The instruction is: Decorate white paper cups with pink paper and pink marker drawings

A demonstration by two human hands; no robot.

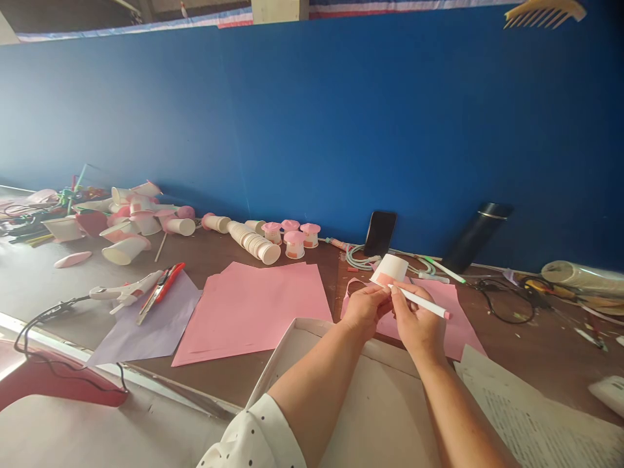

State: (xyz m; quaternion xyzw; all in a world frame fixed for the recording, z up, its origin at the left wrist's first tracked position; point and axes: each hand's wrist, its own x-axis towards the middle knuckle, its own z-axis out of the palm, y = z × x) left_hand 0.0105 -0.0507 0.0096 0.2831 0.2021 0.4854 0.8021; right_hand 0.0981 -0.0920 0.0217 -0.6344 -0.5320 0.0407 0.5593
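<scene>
My left hand [366,311] is closed on a white paper cup [392,265], which is turned bottom up and tilted. A pink paper patch [387,279] shows on the cup's side. In my right hand [419,322] is a white marker [423,301] with a pink end; its tip is at the pink patch, partly hidden by my fingers. Both hands are over a pink sheet [461,325] with a cut-out edge. Left of them stand several small cup houses [295,244] with pink roofs, beside a long stack of paper cups [253,244].
Pink sheets [258,305] lie mid-table. A red utility knife [160,292] and a glue gun [129,290] rest by purple paper [166,325]. A phone [380,233] and a black bottle [475,237] lean near the blue partition [390,117]. Loose cups [124,250] are piled left.
</scene>
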